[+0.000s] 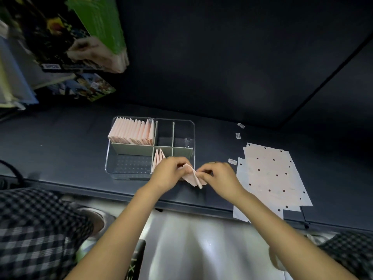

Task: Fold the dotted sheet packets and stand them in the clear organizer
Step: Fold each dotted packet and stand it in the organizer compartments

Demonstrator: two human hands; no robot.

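A folded pink sheet packet (193, 178) is held just above the table's near edge, in front of the clear organizer (129, 174). My left hand (170, 172) pinches its left end and my right hand (217, 175) pinches its right end. Several folded packets (132, 131) stand in a row in the organizer's back left compartment. Two more folded packets (158, 158) stand in the front middle compartment, partly hidden behind my left hand. A loose stack of flat dotted sheets (270, 176) lies to the right of my right hand.
Small white labels (238, 135) lie on the dark table (60, 138) behind the flat sheets. Colourful boxes (66, 37) hang over the far left. The table's front edge runs under my forearms. My checked trouser legs (36, 229) show below it.
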